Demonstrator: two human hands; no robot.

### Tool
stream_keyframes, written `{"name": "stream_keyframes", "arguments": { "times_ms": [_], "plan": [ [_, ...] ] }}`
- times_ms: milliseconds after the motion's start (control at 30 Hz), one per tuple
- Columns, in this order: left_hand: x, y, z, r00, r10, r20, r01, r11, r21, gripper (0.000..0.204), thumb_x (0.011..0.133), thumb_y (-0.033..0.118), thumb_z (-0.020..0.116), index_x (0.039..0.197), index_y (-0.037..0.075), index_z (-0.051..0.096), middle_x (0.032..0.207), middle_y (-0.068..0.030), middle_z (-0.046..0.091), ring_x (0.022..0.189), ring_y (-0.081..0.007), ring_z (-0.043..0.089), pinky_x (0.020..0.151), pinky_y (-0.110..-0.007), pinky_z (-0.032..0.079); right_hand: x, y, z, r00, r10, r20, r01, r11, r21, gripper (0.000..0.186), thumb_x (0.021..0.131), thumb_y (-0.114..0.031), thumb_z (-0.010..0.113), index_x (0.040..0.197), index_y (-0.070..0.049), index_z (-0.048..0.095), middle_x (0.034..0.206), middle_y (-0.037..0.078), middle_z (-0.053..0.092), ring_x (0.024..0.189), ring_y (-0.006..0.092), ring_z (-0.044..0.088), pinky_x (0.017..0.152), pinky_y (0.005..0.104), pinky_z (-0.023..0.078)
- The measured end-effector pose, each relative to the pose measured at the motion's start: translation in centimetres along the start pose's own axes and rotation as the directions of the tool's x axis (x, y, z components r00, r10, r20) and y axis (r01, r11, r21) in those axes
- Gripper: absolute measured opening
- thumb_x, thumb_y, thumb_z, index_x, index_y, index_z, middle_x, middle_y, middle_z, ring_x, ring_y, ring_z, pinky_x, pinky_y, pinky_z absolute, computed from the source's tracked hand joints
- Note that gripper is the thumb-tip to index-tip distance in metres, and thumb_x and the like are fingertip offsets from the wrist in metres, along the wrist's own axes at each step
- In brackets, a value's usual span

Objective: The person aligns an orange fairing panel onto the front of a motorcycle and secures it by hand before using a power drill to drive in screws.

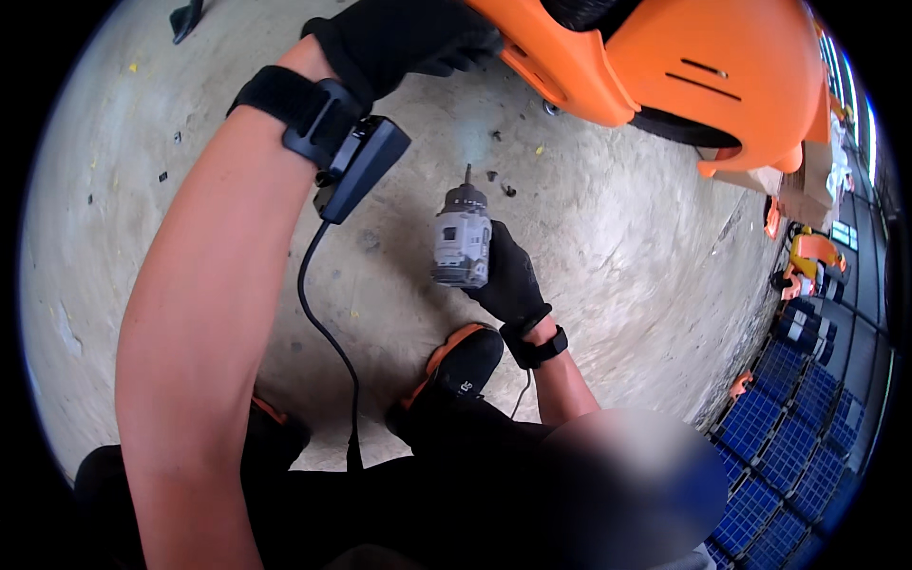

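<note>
In my right hand (510, 275), gloved in black, is a grey cordless drill (463, 242) with a thin bit pointing away from me. A pale patch of light falls on the floor beyond the bit. My left hand (404, 43), also in a black glove, is at the edge of a large orange plastic body shell (712, 57) at the upper right. Its fingers curl against the shell's rim and are partly hidden. Several small dark pieces, one of them a screw-like piece (492, 176), lie on the floor near the bit.
Black straps circle both wrists; a black device (366, 166) on the left one trails a cable (318, 313) toward my lap. My black shoe (461, 366) rests below the drill. Blue crates (788, 451) stand at the right, with a cardboard box (812, 180) beyond the shell.
</note>
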State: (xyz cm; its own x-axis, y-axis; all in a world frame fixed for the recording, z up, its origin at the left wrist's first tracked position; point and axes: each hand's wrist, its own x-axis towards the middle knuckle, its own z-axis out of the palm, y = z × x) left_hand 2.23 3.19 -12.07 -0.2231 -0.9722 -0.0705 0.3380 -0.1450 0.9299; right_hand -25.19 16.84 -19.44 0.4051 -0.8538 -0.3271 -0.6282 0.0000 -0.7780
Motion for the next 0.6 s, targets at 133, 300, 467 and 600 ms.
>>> {"name": "stream_keyframes", "arguments": {
  "times_ms": [133,300,467,600],
  "plan": [
    [-0.7,-1.7,1.8,0.993,-0.016,-0.118,0.023,0.998,0.053,0.023,0.090,0.021,0.063,0.103,0.002,0.067,0.085,-0.0043,0.067,0.074,-0.0110,0.060,0.069,-0.026,0.049,-1.4,2.8,-0.6,0.985,0.131,-0.113,-0.085,0.935,0.343,0.045,0.075,-0.019,0.078,0.111,-0.006,0.056,0.096,0.008,0.066,0.088,0.0195,0.065,0.078,0.0333,0.051],
    [-0.5,-1.6,1.9,0.993,0.023,-0.115,0.014,0.951,0.310,0.029,0.093,0.031,0.061,0.108,0.007,0.066,0.096,-0.0031,0.069,0.089,-0.0112,0.065,0.086,-0.028,0.051,-0.6,3.7,-1.2,0.927,0.362,-0.096,-0.272,0.826,0.493,0.031,0.075,-0.020,0.077,0.098,-0.006,0.062,0.088,0.003,0.065,0.077,0.0144,0.061,0.072,0.0308,0.051],
    [-0.6,-1.0,2.8,0.983,-0.047,-0.178,0.099,0.950,0.297,0.026,0.093,0.027,0.060,0.104,0.005,0.066,0.092,-0.0027,0.068,0.085,-0.0109,0.064,0.084,-0.028,0.051,-0.8,3.6,-1.2,0.929,0.341,-0.141,-0.233,0.839,0.492,0.029,0.076,-0.020,0.077,0.097,-0.006,0.062,0.088,0.003,0.065,0.076,0.0133,0.060,0.071,0.0314,0.052],
    [-0.7,-0.8,3.4,0.976,-0.061,-0.210,0.114,0.960,0.254,0.027,0.093,0.027,0.060,0.105,0.004,0.065,0.093,-0.0036,0.068,0.086,-0.0119,0.065,0.085,-0.028,0.052,-1.0,3.9,-0.8,0.950,0.292,-0.115,-0.188,0.823,0.536,0.027,0.077,-0.019,0.075,0.098,-0.007,0.062,0.090,0.002,0.064,0.080,0.0133,0.060,0.074,0.0311,0.052]
  ]
}}
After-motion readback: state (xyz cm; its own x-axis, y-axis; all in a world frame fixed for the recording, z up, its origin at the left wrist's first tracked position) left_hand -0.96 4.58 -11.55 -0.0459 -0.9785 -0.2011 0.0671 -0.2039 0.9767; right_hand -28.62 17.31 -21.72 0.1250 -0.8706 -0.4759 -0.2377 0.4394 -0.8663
